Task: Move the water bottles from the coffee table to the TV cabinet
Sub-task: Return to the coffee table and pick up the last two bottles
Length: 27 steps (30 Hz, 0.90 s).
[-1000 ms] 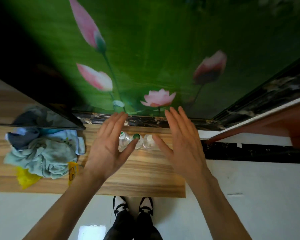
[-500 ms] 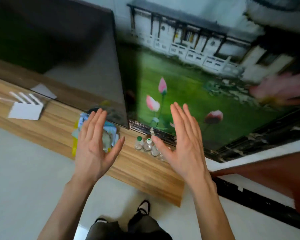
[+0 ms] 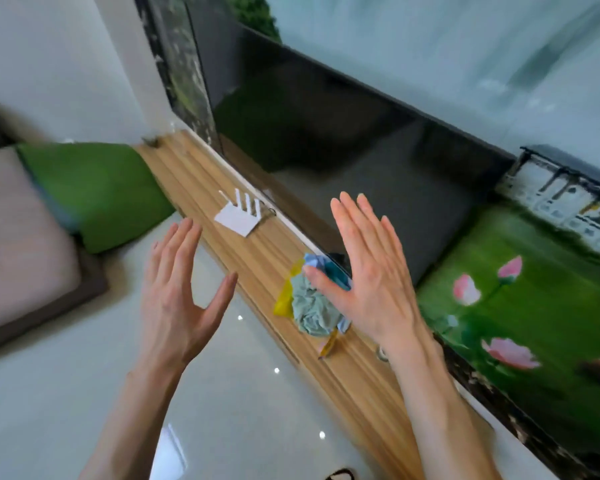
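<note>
My left hand (image 3: 177, 299) is raised with fingers spread and nothing in it, over the floor beside the wooden TV cabinet (image 3: 257, 258). My right hand (image 3: 371, 271) is also open and bare, held above the cabinet top in front of a crumpled cloth. The water bottles are almost wholly hidden behind my right forearm; only a sliver of clear plastic (image 3: 381, 353) shows at my wrist on the cabinet. The coffee table is out of view.
A white router (image 3: 238, 218) with upright antennas sits on the cabinet. A crumpled cloth bundle (image 3: 314, 311) with yellow plastic lies near my right hand. The dark TV screen (image 3: 343, 147) stands behind. A sofa with a green cushion (image 3: 94, 192) is at left, and a lotus mural (image 3: 516, 306) at right.
The view has swung left along the cabinet. Both open hands have drawn away from the bottles, which slid out of sight behind my right forearm; the router and sofa came into view.
</note>
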Tool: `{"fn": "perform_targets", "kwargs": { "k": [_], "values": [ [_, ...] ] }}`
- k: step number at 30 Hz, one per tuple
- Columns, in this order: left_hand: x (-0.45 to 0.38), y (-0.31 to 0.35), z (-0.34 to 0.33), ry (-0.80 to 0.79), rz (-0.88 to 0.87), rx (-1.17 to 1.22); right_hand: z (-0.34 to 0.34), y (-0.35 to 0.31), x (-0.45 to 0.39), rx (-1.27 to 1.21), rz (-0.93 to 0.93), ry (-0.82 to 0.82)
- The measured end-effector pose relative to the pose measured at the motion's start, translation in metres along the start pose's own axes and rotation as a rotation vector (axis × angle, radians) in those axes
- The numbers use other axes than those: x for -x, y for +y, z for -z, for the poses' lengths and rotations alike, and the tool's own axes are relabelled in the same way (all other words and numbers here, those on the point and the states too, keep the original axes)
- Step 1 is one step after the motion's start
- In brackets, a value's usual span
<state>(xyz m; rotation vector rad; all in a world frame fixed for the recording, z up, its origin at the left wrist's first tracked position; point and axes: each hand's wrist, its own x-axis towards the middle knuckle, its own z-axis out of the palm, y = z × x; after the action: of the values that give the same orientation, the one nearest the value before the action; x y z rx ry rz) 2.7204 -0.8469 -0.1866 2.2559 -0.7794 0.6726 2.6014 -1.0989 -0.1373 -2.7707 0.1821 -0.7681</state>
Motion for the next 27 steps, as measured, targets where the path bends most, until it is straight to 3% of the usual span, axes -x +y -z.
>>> {"fn": "perform_targets", "kwargs": {
  "k": [14,27],
  "values": [
    [0.087,-0.185,0.261,0.185,0.297,-0.411,-0.114,-0.324,-0.077,-0.281,0.486,-0.022],
    [0.215,-0.267,0.441,0.334,0.724,-0.759,-0.197,-0.579,-0.075,-0.61,0.908,-0.143]
  ]
}}
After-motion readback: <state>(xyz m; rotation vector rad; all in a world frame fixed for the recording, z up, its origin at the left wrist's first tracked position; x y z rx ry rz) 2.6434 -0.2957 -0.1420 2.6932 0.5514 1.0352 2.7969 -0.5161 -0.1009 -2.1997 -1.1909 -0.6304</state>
